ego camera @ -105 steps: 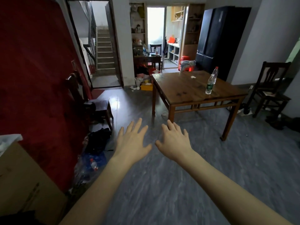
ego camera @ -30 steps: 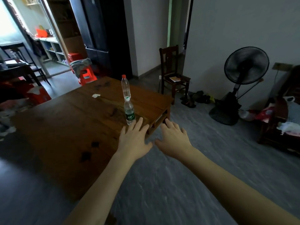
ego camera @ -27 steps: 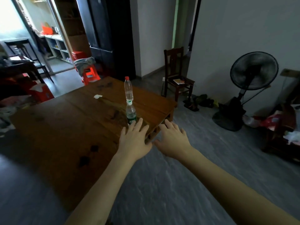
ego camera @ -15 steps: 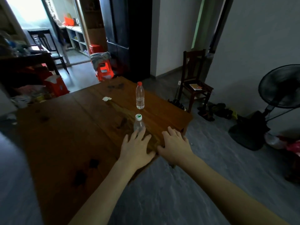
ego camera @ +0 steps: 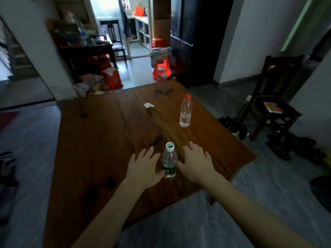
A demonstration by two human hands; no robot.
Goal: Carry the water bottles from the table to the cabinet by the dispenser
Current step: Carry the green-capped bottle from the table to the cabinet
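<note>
Two clear water bottles stand upright on the brown wooden table [ego camera: 100, 136]. The near bottle [ego camera: 169, 162] has a white and green cap and a green label. It stands between my hands. My left hand [ego camera: 144, 167] is flat and open just to its left, the thumb close to the label. My right hand [ego camera: 196, 162] is open just to its right, fingers spread. Neither hand grips it. The far bottle [ego camera: 185, 110] has a red cap and stands further back to the right. No cabinet or dispenser is in view.
A small white scrap [ego camera: 148, 105] lies on the table behind the bottles. A dark wooden chair [ego camera: 274, 97] and several shoes [ego camera: 236, 126] are on the right. A red stool [ego camera: 161, 68] and clutter [ego camera: 100, 79] stand beyond the table. Grey floor surrounds the table.
I have walked up to the table from across the room. My hands now reach over the tabletop on either side of the near bottle, which they earlier hid in part.
</note>
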